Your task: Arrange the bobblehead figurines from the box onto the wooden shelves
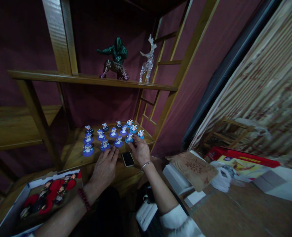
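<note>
Rows of small figurines on round bases stand on the lower wooden shelf. My left hand is at the front edge, fingers stretched forward and apart. Its fingertips are close to a purple-based figurine; whether they touch it I cannot tell. Thumb and fingers of my right hand close in at the side of a blue-based figurine at the right end of the front row. Behind that hand stands another blue-based figurine. A dark-screened phone lies between my hands.
Above, a shelf board carries a green crouching statue and a clear deer figure. At lower left is an open box of red-and-black figures. Cardboard, a white bag and a red box lie right.
</note>
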### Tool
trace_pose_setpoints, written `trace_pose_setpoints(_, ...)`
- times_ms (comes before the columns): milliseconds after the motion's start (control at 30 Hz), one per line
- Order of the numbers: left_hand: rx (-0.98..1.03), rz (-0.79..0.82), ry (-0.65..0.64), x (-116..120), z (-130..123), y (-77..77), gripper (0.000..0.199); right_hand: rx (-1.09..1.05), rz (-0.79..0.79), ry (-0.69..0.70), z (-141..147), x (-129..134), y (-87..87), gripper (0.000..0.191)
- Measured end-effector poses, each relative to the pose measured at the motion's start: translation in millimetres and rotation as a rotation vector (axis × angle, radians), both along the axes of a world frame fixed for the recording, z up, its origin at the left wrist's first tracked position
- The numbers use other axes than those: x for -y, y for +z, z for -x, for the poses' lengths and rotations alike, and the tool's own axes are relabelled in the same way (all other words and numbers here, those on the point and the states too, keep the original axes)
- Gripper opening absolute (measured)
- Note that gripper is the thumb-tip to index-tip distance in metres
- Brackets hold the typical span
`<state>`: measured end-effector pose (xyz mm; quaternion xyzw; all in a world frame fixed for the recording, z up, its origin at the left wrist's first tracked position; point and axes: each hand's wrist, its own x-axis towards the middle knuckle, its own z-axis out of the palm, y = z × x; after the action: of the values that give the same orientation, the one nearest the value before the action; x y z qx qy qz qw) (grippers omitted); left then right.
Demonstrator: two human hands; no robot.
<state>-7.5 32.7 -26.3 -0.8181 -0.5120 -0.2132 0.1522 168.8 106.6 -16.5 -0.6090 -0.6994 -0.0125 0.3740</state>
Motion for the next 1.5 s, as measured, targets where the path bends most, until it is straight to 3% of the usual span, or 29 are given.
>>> trace_pose_setpoints(433,-0.024,0.005,0.019,3,-1,2.8,0.052,-0.086,-0.156,0.075,-3,15,-17.1,0.030)
trace_pose_setpoints(800,-0.027,0.012,0.011,3,0,1.5,0.053,-0.172,-0.232,0.116,-7,15,-15.3,0.025)
trace_pose_setpoints(933,-0.026,0.039,0.028,4,0,1.3,0.054,-0.219,-0.309,0.037,-18,8,-9.6,0.024)
trace_pose_setpoints(1133,-0.021,0.005,0.021,3,0,0.4,0.053,-0.128,-0.255,-0.186,-37,-14,-2.3,0.042)
trace_pose_setpoints(1267,-0.028,0.003,0.024,2,-1,-0.3,0.054,-0.050,-0.182,-0.198,-42,-32,-5.3,0.059)
trace_pose_setpoints(1500,-0.024,0.007,0.018,2,0,-1.8,0.054,-0.054,-0.087,-0.170,-37,-46,-3.1,0.065)
